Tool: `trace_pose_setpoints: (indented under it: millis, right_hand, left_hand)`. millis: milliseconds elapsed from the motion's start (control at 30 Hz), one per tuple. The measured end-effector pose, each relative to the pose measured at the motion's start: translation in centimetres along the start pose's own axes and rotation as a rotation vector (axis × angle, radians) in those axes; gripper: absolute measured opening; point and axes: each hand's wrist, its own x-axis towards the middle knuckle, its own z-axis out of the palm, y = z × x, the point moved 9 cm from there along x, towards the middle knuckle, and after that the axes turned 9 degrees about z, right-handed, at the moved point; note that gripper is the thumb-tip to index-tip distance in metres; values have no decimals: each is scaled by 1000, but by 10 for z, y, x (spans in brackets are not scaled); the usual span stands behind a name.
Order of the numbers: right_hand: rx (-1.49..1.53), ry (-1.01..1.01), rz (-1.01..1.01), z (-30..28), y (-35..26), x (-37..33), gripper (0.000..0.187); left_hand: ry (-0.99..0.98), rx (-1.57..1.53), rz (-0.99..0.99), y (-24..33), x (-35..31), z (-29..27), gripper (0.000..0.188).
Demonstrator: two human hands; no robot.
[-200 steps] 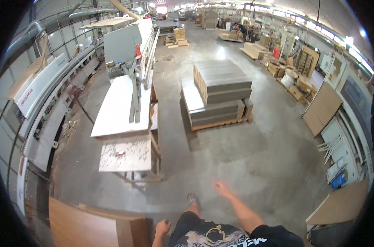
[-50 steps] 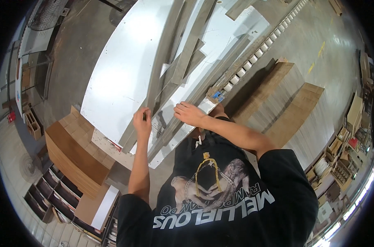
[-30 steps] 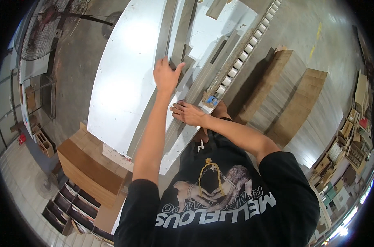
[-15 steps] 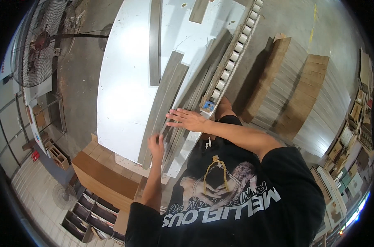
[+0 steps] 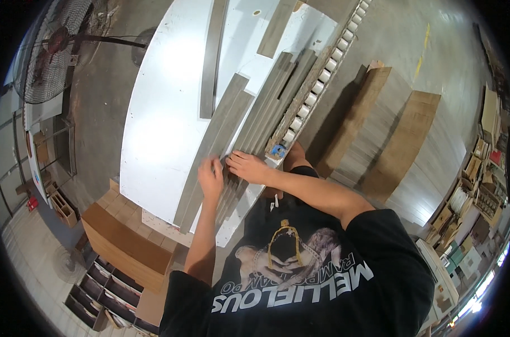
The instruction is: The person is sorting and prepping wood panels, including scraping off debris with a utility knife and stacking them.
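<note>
Long grey wood-grain strips lie on a white work table (image 5: 154,121). My left hand (image 5: 211,178) is over the left group of strips (image 5: 218,132), its fingers bent and drawn together; the fingertips are blurred, and what they hold is hidden. Just beside it, my right hand (image 5: 248,167) has its fingers curled over the left edge of a second group, a bundle of narrow strips (image 5: 260,121) lying side by side. A narrow white gap separates the two groups above my hands. My right forearm and hand hide part of the bundle.
A rail of white rollers (image 5: 318,88) with a blue piece (image 5: 278,150) at its near end runs along the table's right edge. Two more strips (image 5: 213,62) (image 5: 277,31) lie farther up. Long stacked boards (image 5: 401,146) stand right, a brown box (image 5: 126,238) lower left, a fan (image 5: 58,42) upper left.
My right hand has gone from flat and spread to curled at the bundle's edge. My left hand has moved up beside it. The slanting strips now lie together in line. The view has shifted slightly.
</note>
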Motion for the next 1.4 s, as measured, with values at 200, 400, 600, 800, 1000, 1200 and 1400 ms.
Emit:
trace_pose_setpoints:
  millis: [200, 400, 600, 800, 1000, 1200, 1400]
  right_hand:
    - [53, 23, -33, 8, 8, 19, 14]
    - [23, -160, -24, -5, -13, 25, 35]
    - [6, 72, -116, 21, -3, -6, 49]
    - [-14, 37, -136, 17, -1, 3, 52]
    - [-31, -179, -30, 3, 0, 36, 59]
    - [65, -236, -8, 19, 0, 36, 90]
    - [12, -300, -17, 9, -13, 27, 101]
  left_hand:
    - [378, -27, 226, 128, 210, -21, 47]
    - [-389, -585, -232, 144, 315, 74, 58]
    - [-107, -356, 71, 103, 201, 28, 38]
    - [-91, 248, 102, -37, -44, -11, 25]
    - [3, 264, 163, -55, -55, -60, 30]
    - [172, 219, -127, -63, -4, -38, 65]
    - [170, 109, -259, -76, -16, -25, 51]
